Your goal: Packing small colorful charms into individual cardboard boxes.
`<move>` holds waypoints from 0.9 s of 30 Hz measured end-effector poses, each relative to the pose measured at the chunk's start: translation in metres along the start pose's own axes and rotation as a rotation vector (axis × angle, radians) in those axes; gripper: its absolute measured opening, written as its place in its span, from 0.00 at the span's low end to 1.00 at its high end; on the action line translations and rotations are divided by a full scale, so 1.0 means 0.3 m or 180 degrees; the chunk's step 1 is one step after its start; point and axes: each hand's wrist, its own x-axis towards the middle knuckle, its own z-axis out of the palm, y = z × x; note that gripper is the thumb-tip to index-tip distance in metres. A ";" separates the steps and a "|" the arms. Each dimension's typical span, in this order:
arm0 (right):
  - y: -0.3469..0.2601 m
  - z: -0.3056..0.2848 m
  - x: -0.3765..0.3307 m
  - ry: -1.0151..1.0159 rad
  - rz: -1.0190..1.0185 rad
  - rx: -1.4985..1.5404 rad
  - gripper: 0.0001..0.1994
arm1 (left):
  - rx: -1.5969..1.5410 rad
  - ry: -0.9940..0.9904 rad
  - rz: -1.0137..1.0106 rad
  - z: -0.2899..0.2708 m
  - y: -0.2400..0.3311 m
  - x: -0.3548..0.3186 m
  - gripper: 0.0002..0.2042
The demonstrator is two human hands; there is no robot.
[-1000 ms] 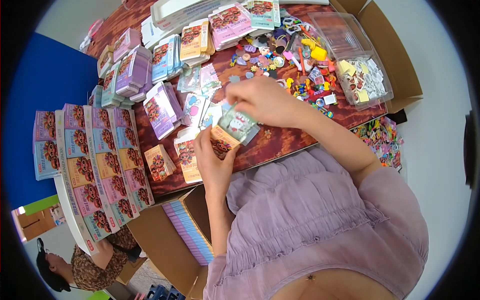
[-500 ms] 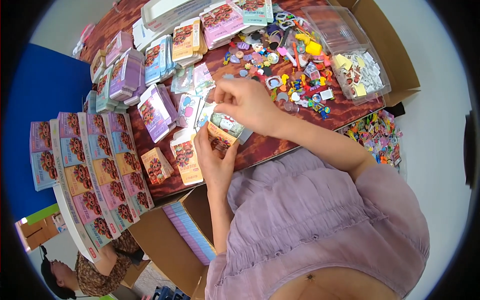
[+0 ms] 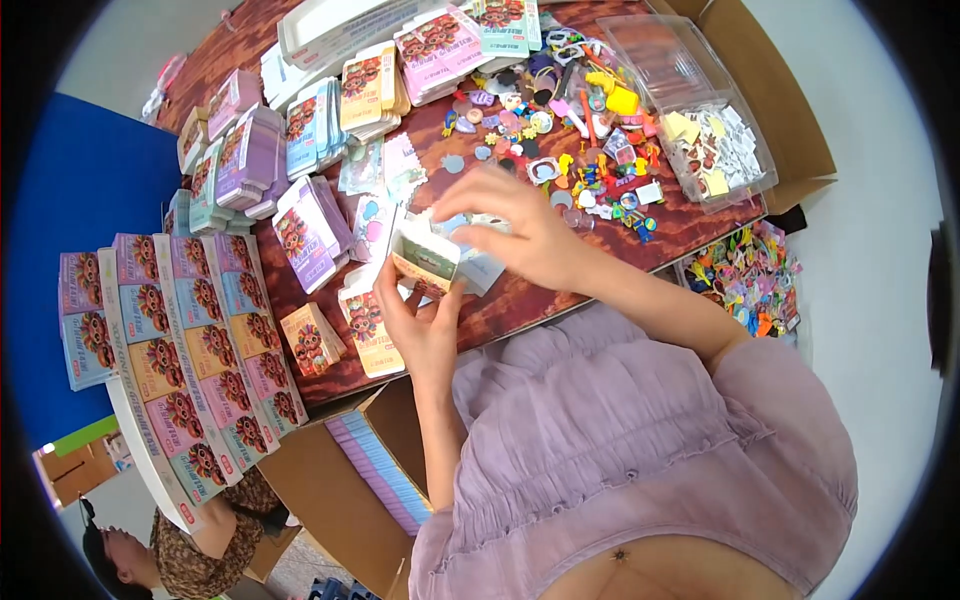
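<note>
My left hand [image 3: 422, 322] grips a small yellow-orange carton [image 3: 428, 262] from below, fingers and thumb on its sides. The carton's top is open, with a white flap raised and something dark green showing inside. Just right of that opening is my right hand [image 3: 530, 225], thumb and fingers curved but apart, with nothing visible held. Behind it lie pale sticker sheets [image 3: 485, 268] on the table. Left of the carton are a flat yellow carton [image 3: 368, 330], a standing orange carton [image 3: 312, 338] and a stack of purple cartons [image 3: 310, 235].
Stacks of flat cartons [image 3: 375, 90] line the table's far left. Small colourful trinkets [image 3: 590, 140] spread across the far right, beside a clear plastic box [image 3: 725, 150] of small pieces. Filled display trays [image 3: 190, 360] stand at left. A cardboard box [image 3: 345, 490] sits below; another person [image 3: 210, 540] is at lower left.
My right hand has gone from a closed pinch over the carton to spread fingers beside it. The carton has shifted slightly left and tilted, so the green contents show less.
</note>
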 end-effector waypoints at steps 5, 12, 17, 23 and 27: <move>0.032 -0.075 -0.181 -0.1143 0.0857 -0.1538 0.09 | 0.0010 0.0057 -0.0188 -0.040 -0.015 -0.015 0.34; 0.107 0.001 -0.324 -0.0854 0.0564 -0.1590 0.10 | 0.0402 -0.0263 -0.0178 -0.006 -0.006 -0.035 0.35; 0.081 -0.022 -0.308 -0.0683 0.0705 -0.1924 0.13 | 0.0872 -0.0323 0.0159 -0.001 0.012 -0.039 0.35; 0.002 -0.123 -0.157 -0.0046 0.1075 -0.0463 0.09 | 0.1271 -0.0551 0.0481 0.013 -0.030 -0.061 0.35; -0.075 -0.058 -0.085 -0.0047 0.0355 -0.0600 0.06 | 0.1168 -0.0701 0.0482 0.054 -0.012 -0.056 0.35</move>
